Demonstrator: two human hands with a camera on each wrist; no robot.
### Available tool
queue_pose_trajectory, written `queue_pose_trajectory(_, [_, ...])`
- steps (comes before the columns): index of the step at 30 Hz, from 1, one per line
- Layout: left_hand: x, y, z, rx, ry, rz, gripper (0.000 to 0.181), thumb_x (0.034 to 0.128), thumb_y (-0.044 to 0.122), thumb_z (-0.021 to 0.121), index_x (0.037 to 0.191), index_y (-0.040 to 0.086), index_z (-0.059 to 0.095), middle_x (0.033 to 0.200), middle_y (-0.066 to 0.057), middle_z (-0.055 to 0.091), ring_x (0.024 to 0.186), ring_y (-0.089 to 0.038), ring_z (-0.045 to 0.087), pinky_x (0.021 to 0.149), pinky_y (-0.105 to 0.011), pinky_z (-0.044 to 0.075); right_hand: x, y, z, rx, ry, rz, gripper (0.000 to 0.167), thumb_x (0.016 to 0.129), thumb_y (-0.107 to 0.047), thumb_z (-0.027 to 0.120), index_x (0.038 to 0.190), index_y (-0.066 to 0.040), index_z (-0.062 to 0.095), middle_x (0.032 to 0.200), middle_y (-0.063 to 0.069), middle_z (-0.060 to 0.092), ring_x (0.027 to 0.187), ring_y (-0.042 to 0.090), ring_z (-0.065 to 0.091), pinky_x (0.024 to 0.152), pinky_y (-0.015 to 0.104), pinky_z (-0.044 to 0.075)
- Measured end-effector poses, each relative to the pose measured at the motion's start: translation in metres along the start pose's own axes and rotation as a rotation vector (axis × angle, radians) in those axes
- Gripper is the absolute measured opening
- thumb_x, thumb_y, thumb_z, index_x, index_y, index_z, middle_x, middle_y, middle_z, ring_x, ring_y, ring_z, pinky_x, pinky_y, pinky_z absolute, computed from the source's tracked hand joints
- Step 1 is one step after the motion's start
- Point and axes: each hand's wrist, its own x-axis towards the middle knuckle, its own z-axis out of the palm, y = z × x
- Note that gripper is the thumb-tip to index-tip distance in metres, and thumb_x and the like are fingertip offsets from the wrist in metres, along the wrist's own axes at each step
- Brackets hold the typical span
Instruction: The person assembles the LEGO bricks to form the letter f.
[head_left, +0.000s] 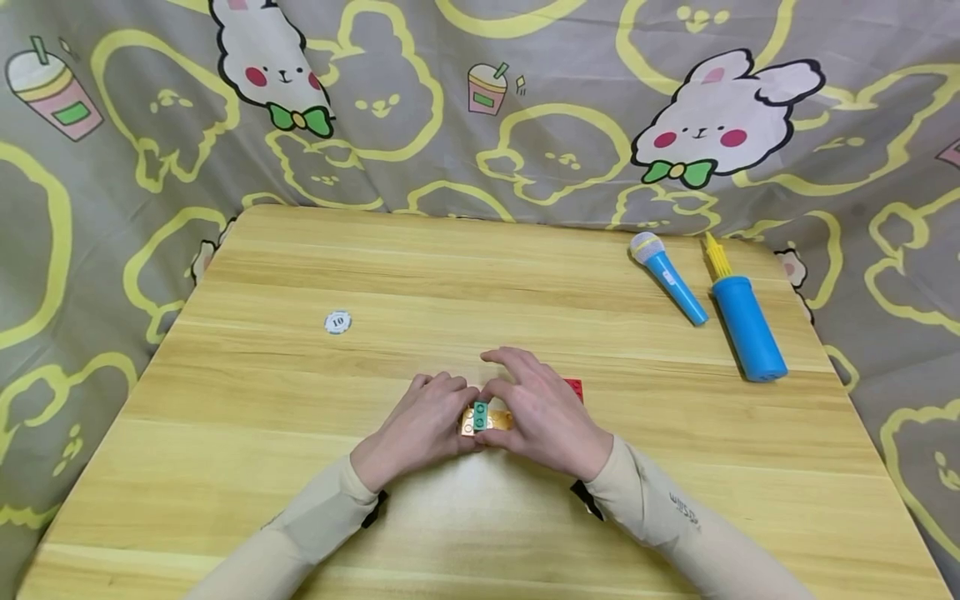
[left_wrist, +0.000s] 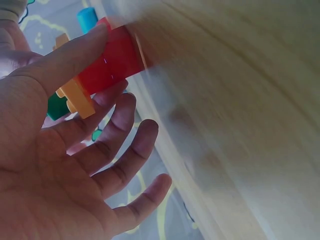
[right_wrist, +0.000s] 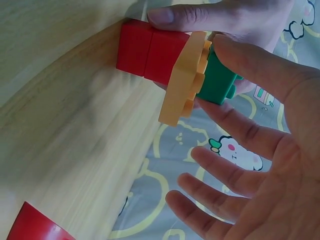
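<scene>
Both hands are on one small stack of toy building bricks above the table's middle. My left hand point(head_left: 423, 421) pinches the two red bricks point(right_wrist: 145, 52) at its base between thumb and index finger; its other fingers are spread. Across the red bricks lies a longer orange brick point(right_wrist: 181, 82), studs showing along one face. A green brick point(right_wrist: 216, 80) sits on the orange one, and my right hand point(head_left: 551, 417) pinches it between thumb and index finger. Another red brick point(head_left: 574, 388) lies on the table just beyond the right hand, partly hidden by it.
On the wooden table point(head_left: 300, 475), a round white chip marked 10 point(head_left: 337, 322) lies at left. A blue toy microphone point(head_left: 675, 283) and a blue hand pump point(head_left: 750, 329) with a yellow nozzle lie at back right. Patterned cloth point(head_left: 420, 100) hangs behind the table and along its sides.
</scene>
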Motion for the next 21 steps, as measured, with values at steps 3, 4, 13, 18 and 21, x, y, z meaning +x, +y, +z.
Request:
queue_pose_trajectory(3, [-0.0001, 0.0001, 0.0001, -0.007, 0.005, 0.005, 0.040, 0.0758, 0.048, 0.081, 0.094, 0.017, 0.065, 0.085, 0.005, 0.058, 0.081, -0.018, 0.055, 0.078, -0.043, 0.042, -0.0007, 0.0001, -0.0008, -0.012, -0.001, 0.000, 0.039, 0.075, -0.042, 0.086, 0.096, -0.011, 0.073, 0.138, 0.013, 0.050, 0.131, 0.030, 0.042, 0.100, 0.047, 0.041])
queue_pose_trajectory(4, [-0.0001, 0.0000, 0.0004, -0.008, 0.008, 0.007, 0.040, 0.0758, 0.048, 0.081, 0.094, 0.017, 0.065, 0.085, 0.005, 0.059, 0.081, -0.018, 0.055, 0.078, -0.043, 0.042, -0.0011, 0.0000, -0.0009, -0.015, -0.001, 0.000, 0.039, 0.075, -0.042, 0.086, 0.096, -0.012, 0.073, 0.138, 0.013, 0.049, 0.131, 0.030, 0.041, 0.099, 0.047, 0.041])
queue_pose_trajectory(13, [-0.0014, -0.0001, 0.0020, -0.015, 0.015, 0.011, 0.039, 0.0757, 0.048, 0.081, 0.090, 0.018, 0.062, 0.082, 0.006, 0.057, 0.078, -0.018, 0.054, 0.076, -0.041, 0.041, -0.0027, -0.0025, -0.0010, -0.032, 0.001, 0.012, 0.038, 0.073, -0.041, 0.087, 0.096, -0.014, 0.074, 0.139, 0.012, 0.050, 0.131, 0.029, 0.042, 0.096, 0.048, 0.044])
queue_pose_trajectory(18, [-0.0021, -0.0002, 0.0026, -0.014, 0.020, 0.008, 0.038, 0.0765, 0.049, 0.080, 0.088, 0.018, 0.061, 0.079, 0.007, 0.055, 0.077, -0.018, 0.053, 0.076, -0.041, 0.041, -0.0033, -0.0037, 0.0004, -0.029, 0.006, 0.014, 0.038, 0.073, -0.042, 0.087, 0.096, -0.014, 0.074, 0.139, 0.011, 0.050, 0.130, 0.028, 0.042, 0.093, 0.047, 0.046])
queue_pose_trajectory(21, [-0.0013, -0.0006, 0.0022, -0.015, 0.024, 0.006, 0.038, 0.0768, 0.049, 0.080, 0.087, 0.018, 0.061, 0.079, 0.007, 0.054, 0.077, -0.018, 0.053, 0.076, -0.042, 0.041, -0.0037, -0.0033, 0.0004, -0.028, 0.010, 0.017, 0.039, 0.073, -0.042, 0.087, 0.096, -0.014, 0.075, 0.139, 0.011, 0.050, 0.130, 0.028, 0.042, 0.093, 0.047, 0.046])
